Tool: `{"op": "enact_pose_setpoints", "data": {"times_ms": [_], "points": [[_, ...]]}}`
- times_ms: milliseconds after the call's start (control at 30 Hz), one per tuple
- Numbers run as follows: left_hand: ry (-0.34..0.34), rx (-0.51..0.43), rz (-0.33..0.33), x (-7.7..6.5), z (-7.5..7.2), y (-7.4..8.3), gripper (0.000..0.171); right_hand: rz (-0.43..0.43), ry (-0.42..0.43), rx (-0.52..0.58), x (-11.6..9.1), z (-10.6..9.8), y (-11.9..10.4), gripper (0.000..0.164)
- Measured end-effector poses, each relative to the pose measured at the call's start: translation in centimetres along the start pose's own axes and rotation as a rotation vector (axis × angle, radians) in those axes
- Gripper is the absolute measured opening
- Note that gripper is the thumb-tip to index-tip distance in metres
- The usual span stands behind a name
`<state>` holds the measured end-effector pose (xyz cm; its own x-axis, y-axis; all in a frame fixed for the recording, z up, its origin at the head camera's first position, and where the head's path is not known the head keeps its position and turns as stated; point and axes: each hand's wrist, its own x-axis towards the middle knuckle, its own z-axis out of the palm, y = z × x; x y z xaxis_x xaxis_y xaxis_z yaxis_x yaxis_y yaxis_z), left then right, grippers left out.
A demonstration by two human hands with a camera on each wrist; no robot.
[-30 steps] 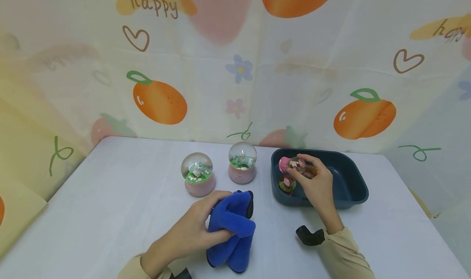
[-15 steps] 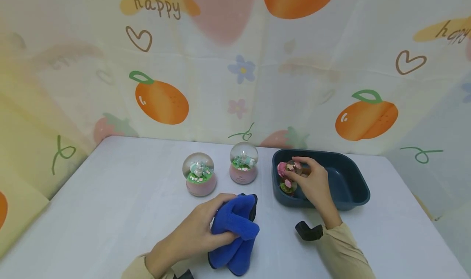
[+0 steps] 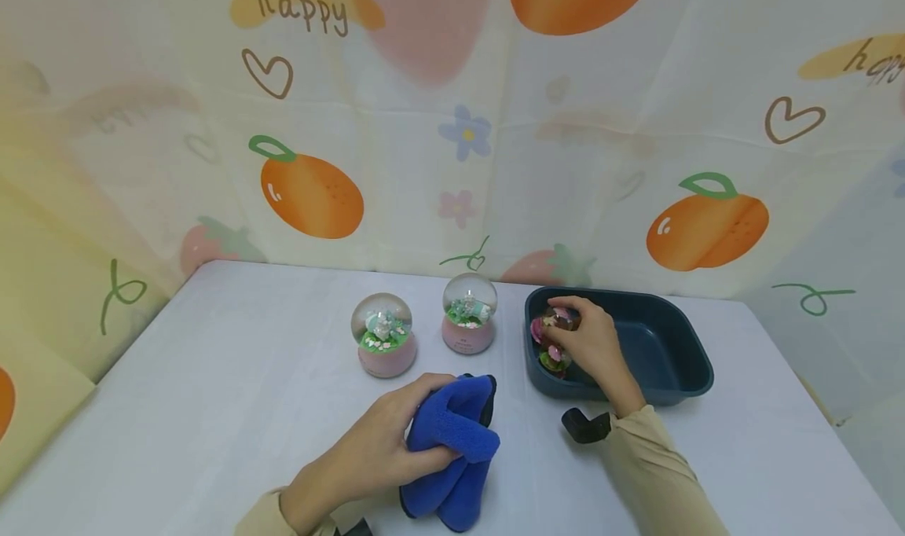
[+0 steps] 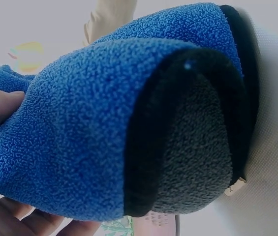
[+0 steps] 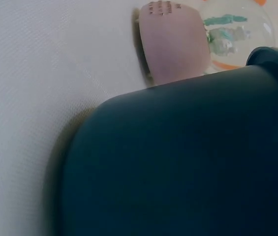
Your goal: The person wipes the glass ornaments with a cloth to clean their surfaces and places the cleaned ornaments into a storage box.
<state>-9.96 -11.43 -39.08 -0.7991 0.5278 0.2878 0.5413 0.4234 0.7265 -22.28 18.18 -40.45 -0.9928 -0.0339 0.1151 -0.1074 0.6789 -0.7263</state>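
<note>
My left hand [image 3: 382, 434] grips a folded blue cloth [image 3: 452, 426] with dark edging above the front middle of the table. In the left wrist view the plush cloth [image 4: 79, 118] shows a grey inner side, with thumb and fingers around it. My right hand [image 3: 594, 343] reaches into the left end of a dark blue plastic bin [image 3: 661, 355]. Its thumb and fingers pinch a small snow globe [image 3: 561, 318] with a pink base, tilted on its side. Just in front of it lies another small snow globe [image 3: 554, 358]. The bin's wall [image 5: 178, 157] hides the right hand in its wrist view.
Two larger snow globes with pink bases stand upright left of the bin: a nearer one [image 3: 382, 335] and a farther one [image 3: 470, 314]. The white table [image 3: 212, 410] ends at a printed cloth backdrop [image 3: 566, 151]. A black wrist mount [image 3: 587, 426] sticks out from the right sleeve.
My right hand has moved slightly left and lowered the small snow globe into the bin's left end, beside the other one. The left hand with the blue cloth has barely shifted.
</note>
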Motion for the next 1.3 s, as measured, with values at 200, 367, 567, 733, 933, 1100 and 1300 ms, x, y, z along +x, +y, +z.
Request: {"op": "enact_pose_setpoints", "data": {"times_ms": [200, 367, 567, 733, 933, 1100, 1300], "points": [[0.002, 0.002, 0.002, 0.0, 0.1, 0.0, 0.055, -0.001, -0.070, 0.005, 0.1, 0.0, 0.1, 0.042], [0.001, 0.003, -0.004, 0.0, 0.1, 0.0, 0.055, -0.022, -0.067, 0.002, 0.0, -0.1, 0.2, 0.045], [-0.009, 0.003, -0.020, 0.0, 0.1, 0.0, 0.055, -0.063, -0.028, 0.042, -0.4, -0.4, -0.3, 0.048], [-0.015, 0.001, -0.036, 0.0, 0.1, 0.1, 0.055, -0.078, -0.017, 0.055, -0.9, -0.6, -1.2, 0.049], [-0.011, 0.016, -0.048, 0.1, 0.1, 0.1, 0.055, -0.112, -0.011, 0.086, -1.7, -0.4, -2.9, 0.051], [-0.009, 0.035, -0.054, 0.1, 0.2, 0.0, 0.055, -0.152, 0.001, 0.122, -2.0, 0.6, -3.7, 0.056], [-0.016, 0.027, -0.060, 0.1, 0.0, 0.0, 0.055, -0.204, 0.004, 0.152, -2.2, 2.3, -4.5, 0.063]]}}
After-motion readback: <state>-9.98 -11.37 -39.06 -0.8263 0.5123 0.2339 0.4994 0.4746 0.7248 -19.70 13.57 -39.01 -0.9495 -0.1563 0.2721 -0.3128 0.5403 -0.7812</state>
